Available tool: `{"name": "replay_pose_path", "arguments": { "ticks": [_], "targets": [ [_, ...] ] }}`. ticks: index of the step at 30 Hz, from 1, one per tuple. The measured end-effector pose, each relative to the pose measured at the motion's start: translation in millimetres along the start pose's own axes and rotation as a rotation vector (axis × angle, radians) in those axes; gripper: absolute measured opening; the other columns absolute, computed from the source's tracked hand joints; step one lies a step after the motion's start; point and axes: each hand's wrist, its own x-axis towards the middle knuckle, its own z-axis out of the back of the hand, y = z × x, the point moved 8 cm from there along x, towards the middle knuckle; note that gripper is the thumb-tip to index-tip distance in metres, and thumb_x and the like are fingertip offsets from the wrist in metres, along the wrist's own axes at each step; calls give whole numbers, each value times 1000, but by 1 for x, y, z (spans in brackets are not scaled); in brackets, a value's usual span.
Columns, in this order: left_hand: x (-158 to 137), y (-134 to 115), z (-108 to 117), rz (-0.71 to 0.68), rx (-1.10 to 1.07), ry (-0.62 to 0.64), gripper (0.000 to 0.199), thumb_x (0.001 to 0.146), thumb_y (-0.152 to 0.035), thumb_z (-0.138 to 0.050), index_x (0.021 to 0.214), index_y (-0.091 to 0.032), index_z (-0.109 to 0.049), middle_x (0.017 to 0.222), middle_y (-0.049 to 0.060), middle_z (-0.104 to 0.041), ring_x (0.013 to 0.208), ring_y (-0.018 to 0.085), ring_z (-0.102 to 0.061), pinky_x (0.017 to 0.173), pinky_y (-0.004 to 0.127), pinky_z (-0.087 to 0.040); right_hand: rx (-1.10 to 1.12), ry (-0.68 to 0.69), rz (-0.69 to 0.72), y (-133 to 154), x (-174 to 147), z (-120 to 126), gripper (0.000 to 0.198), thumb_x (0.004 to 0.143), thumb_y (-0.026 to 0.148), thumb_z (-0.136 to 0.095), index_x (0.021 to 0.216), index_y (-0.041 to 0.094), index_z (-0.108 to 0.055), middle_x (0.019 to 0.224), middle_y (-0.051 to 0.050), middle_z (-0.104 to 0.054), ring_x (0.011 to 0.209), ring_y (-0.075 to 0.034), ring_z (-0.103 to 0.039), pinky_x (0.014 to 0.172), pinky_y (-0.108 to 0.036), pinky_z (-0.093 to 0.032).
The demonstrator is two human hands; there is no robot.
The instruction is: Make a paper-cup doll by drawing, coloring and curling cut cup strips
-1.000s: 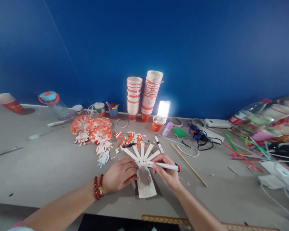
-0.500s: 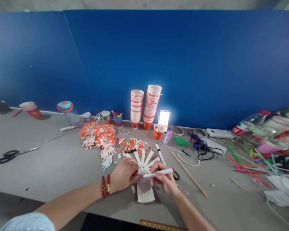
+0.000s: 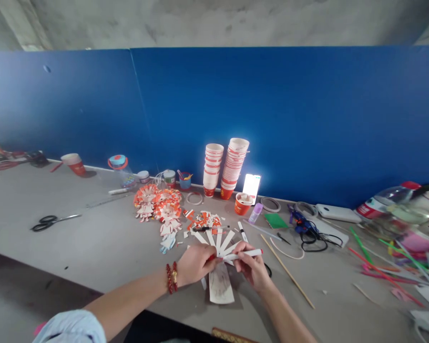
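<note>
Right hand (image 3: 250, 267): fingers closed round white marker (image 3: 249, 254), tip over centre of fanned paper cut-out (image 3: 221, 290). Left hand (image 3: 196, 263): fingers bent at cut-out's left edge; gripping or only pressing, cannot tell. Cut-out on worktop (image 3: 110, 255), between both hands, strips (image 3: 219, 237) pointing away, faint lines drawn on lower part. Just beyond strips: orange-and-white paper scraps (image 3: 206, 219).

there are two cup stacks (image 3: 212, 171), one lit phone (image 3: 252, 186), one glue stick (image 3: 255, 213), one blue-lidded jar (image 3: 122, 170), one green square (image 3: 276, 220), one wooden stick (image 3: 287, 271), one red-ended marker (image 3: 252, 253).
</note>
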Motion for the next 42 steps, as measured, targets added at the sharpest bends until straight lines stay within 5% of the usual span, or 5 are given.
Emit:
{"name": "replay_pose_path", "arguments": {
  "ticks": [6, 13, 25, 35, 42],
  "targets": [
    [-4, 3, -5, 138, -173, 58, 26, 94, -38, -48, 83, -19, -61, 68, 0, -61, 61, 14, -53, 55, 22, -29, 37, 51, -47, -4, 0, 0, 26, 78, 42, -71, 77, 17, -62, 49, 1, -57, 40, -8, -42, 42, -20, -23],
    [-1, 0, -13, 120, -306, 138, 19, 89, -33, -53, 81, -17, -60, 65, -4, -53, 59, 10, -45, 53, 20, -26, 60, 111, -113, -15, -4, -11, 24, 80, 41, -69, 78, 18, -60, 47, 2, -55, 43, -9, -44, 44, -20, -27],
    [-1, -9, -9, 61, -363, 124, 36, 92, -48, -50, 80, -16, -59, 62, -4, -49, 57, 9, -42, 53, 20, -26, 9, 85, -109, -15, -4, -5, 24, 78, 40, -70, 77, 18, -62, 52, 1, -57, 44, -9, -47, 46, -21, -30],
    [-13, 24, 23, 155, -89, -66, 31, 95, -39, -45, 73, -18, -52, 61, -2, -54, 57, 12, -49, 55, 23, -28, 55, -18, -71, -4, -1, 1, 26, 77, 42, -70, 77, 18, -58, 49, 2, -57, 43, -9, -45, 43, -20, -24],
    [-17, 38, 44, 84, 125, -114, 19, 94, -24, -37, 81, -19, -49, 70, 1, -57, 66, 17, -54, 63, 26, -35, 40, -67, -80, -4, 0, 2, 27, 73, 41, -74, 76, 18, -60, 52, 2, -58, 44, -9, -46, 44, -21, -26]
  ]
}}
